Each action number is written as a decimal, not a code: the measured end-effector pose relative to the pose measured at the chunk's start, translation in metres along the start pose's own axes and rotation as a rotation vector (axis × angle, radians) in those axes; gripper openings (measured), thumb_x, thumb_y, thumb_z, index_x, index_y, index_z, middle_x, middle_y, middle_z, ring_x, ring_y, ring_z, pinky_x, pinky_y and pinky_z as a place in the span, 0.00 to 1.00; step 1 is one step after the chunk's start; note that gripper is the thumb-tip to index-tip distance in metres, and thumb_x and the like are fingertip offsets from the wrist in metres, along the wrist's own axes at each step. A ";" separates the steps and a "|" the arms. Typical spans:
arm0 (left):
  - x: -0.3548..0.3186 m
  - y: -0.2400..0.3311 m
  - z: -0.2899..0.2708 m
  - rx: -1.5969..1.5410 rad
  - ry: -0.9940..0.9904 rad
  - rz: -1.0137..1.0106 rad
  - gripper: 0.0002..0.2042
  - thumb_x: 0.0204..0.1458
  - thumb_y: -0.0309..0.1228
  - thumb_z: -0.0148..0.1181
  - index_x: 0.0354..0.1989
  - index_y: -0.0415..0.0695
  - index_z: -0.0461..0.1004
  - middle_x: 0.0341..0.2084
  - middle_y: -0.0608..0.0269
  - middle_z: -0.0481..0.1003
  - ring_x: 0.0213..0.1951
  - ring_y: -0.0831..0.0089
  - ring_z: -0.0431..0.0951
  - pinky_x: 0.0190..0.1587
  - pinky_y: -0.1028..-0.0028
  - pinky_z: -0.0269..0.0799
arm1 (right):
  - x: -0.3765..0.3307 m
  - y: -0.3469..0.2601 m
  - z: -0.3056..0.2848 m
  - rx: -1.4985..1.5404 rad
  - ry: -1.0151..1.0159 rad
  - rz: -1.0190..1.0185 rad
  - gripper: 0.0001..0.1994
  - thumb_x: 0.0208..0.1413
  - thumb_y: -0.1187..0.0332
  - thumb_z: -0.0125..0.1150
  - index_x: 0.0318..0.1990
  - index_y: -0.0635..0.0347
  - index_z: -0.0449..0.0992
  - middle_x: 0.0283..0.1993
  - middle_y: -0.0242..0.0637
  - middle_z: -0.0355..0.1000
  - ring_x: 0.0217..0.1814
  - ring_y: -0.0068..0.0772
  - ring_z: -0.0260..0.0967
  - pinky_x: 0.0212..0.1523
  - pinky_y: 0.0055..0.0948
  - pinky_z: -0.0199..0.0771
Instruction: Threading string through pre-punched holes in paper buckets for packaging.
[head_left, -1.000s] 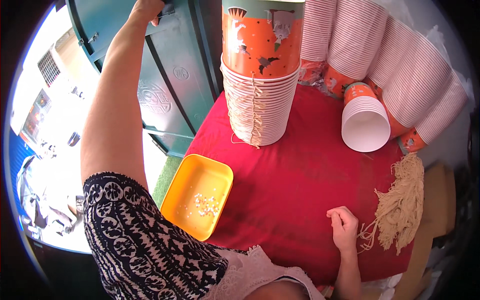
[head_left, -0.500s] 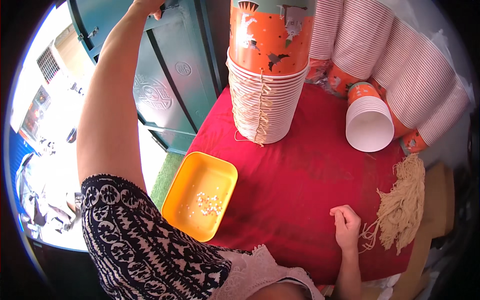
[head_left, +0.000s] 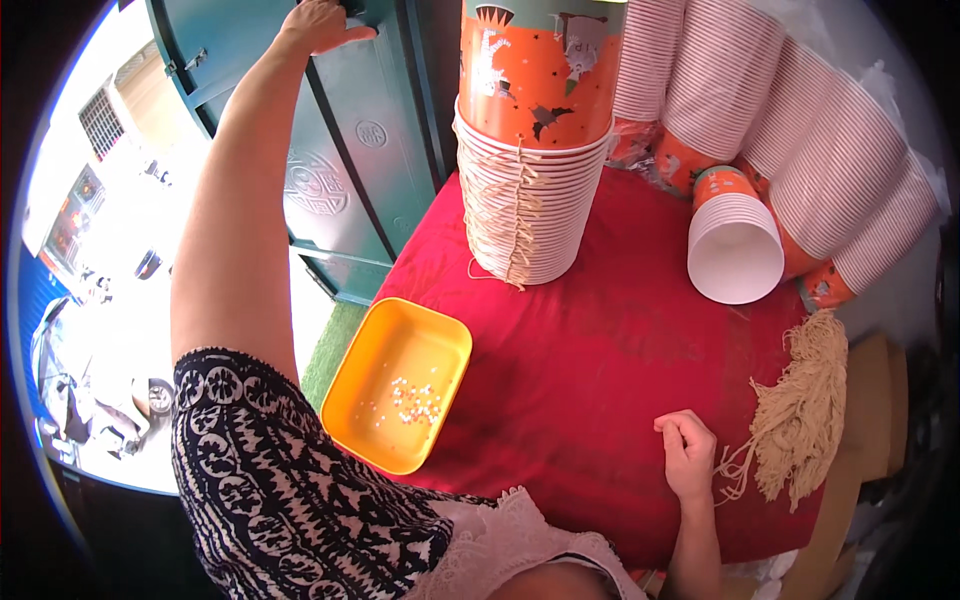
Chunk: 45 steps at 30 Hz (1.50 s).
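At the upper left, my left hand (head_left: 316,27) reaches out to a green metal door (head_left: 345,150). Its thumb is stretched away from the palm, and the tips of the other fingers are cut off by the picture's top edge. My right hand (head_left: 689,455) rests on the red tablecloth (head_left: 570,430) as a loose fist, thumb over the curled fingers. Nothing shows in it. Right beside it lies a bundle of beige strings (head_left: 800,410). A yellow plastic tray (head_left: 345,400) with small whitish bits in it sits at the table's left side.
A tall stack of orange-and-white paper buckets (head_left: 540,210), with beige string down its side, stands at the back. A shorter stack (head_left: 735,255) lies on its side, beside several long wrapped stacks (head_left: 835,140). Cardboard (head_left: 870,430) borders the right. Bright street shows outside the door.
The green door has swung slightly to the right with my left hand at it. More of that hand, including its thumb, is now in view. My right hand stays in its place.
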<state>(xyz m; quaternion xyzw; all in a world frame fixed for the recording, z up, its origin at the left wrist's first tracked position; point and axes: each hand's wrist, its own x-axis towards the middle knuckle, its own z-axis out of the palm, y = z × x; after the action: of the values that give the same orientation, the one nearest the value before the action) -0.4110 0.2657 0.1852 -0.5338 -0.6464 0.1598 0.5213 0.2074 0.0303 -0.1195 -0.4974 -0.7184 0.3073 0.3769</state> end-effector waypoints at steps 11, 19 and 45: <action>-0.006 -0.001 0.017 0.099 0.133 -0.026 0.41 0.58 0.68 0.36 0.43 0.38 0.82 0.45 0.56 0.79 0.53 0.63 0.74 0.62 0.67 0.60 | -0.002 0.000 0.006 0.002 0.008 -0.047 0.06 0.59 0.78 0.55 0.37 0.71 0.78 0.34 0.43 0.76 0.36 0.34 0.76 0.37 0.29 0.76; 0.004 0.012 0.014 0.036 0.138 -0.064 0.44 0.57 0.70 0.33 0.43 0.37 0.82 0.43 0.54 0.80 0.54 0.60 0.73 0.66 0.61 0.57 | 0.000 0.001 0.004 0.019 0.027 -0.040 0.06 0.59 0.78 0.55 0.36 0.71 0.78 0.35 0.43 0.76 0.36 0.32 0.76 0.37 0.29 0.75; -0.073 0.024 0.028 -0.046 0.127 -0.107 0.44 0.56 0.70 0.37 0.37 0.33 0.82 0.36 0.51 0.80 0.50 0.57 0.74 0.69 0.59 0.52 | 0.004 -0.009 0.013 -0.084 -0.058 -0.015 0.06 0.61 0.78 0.54 0.38 0.71 0.78 0.36 0.44 0.77 0.37 0.35 0.77 0.39 0.31 0.78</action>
<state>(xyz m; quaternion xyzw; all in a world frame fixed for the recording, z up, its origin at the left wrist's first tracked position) -0.4302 0.2223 0.1192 -0.5191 -0.6432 0.0827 0.5567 0.1914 0.0300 -0.1181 -0.4982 -0.7450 0.2883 0.3371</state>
